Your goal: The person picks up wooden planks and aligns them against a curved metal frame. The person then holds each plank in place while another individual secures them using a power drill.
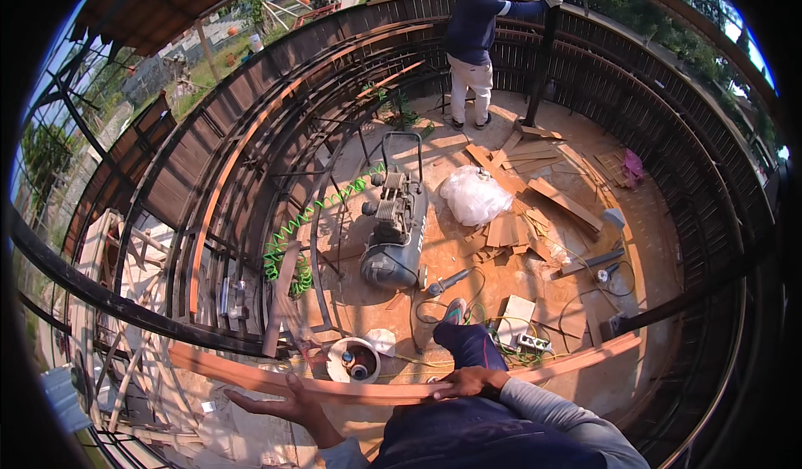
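"Inside a round slatted enclosure, a person handles a long reddish-brown plank. Where exactly does it lie?"

"Crosswise, close before the person's body, its ends reaching past both hands and its length bowed in the wide view."

"And the grip?"

"The left hand is open at the plank's near edge, fingers spread, thumb laid against the wood. The right hand rests over the plank nearer its middle, fingers bent on the top face; whether they close around it, I cannot tell."

"What lies beyond?"

"A white bucket just past the plank, with small items inside, and a dark air compressor farther off, with a green coiled hose to its left. An angle grinder lies on the floor beside the compressor. To the right, a white plastic bag sits among scattered wooden boards."

"Anyone else?"

"At the far side, a co-worker in a brimmed hat, dark top and pale trousers stands with one hand at a dark post."
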`<state>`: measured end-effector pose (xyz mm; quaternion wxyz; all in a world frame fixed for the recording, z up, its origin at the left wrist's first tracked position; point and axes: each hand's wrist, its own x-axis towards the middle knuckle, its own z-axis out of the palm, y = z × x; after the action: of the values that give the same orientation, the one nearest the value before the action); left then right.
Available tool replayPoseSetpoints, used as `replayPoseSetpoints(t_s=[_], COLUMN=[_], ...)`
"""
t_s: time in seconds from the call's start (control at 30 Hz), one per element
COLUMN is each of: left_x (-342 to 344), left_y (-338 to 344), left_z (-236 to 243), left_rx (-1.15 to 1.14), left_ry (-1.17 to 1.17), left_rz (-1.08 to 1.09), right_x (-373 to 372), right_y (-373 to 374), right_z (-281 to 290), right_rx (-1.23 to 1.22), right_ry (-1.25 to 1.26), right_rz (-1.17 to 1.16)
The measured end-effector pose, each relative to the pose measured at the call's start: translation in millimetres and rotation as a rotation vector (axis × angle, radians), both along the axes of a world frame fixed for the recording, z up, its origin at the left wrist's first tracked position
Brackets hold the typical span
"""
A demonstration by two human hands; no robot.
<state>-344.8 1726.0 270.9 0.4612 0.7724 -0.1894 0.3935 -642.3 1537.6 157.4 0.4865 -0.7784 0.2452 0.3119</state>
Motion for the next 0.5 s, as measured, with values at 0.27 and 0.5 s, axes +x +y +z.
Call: replayPoseSetpoints(t_s=[0.27,0.5], left_x=[-19,-75], left_y=[-72,-219], left_z=[14,-73], left_rx=[0.620,1.367], left_ry=[0.473,0.929], left_rz=[-0.892,-1.274], right_x=[28,17], right_y=[-53,-171], right_z=[-32,-160], right_rx=[-0.105,-0.185], right_ry=[-0.032,-0.244], right_rz=[0.141,0.253])
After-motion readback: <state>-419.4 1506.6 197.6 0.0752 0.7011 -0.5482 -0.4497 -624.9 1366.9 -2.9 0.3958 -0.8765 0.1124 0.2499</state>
